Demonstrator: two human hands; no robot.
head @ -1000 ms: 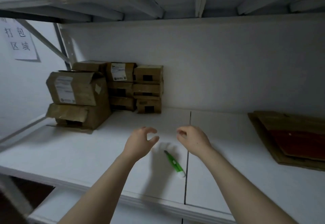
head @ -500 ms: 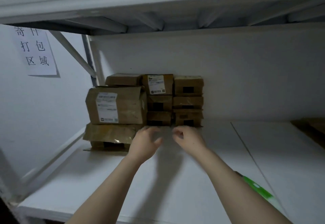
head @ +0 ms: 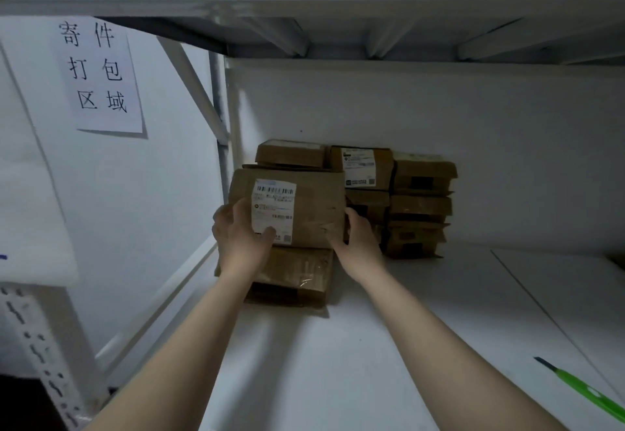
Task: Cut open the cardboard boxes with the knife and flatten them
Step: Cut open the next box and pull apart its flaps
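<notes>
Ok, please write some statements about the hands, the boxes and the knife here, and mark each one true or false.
1. The left hand and the right hand both hold the labelled box. True.
2. The knife is in the right hand. False: it lies on the shelf, apart from both hands.
3. A second box lies under the labelled box. True.
4. The sign hangs on the right wall. False: it is on the left wall.
</notes>
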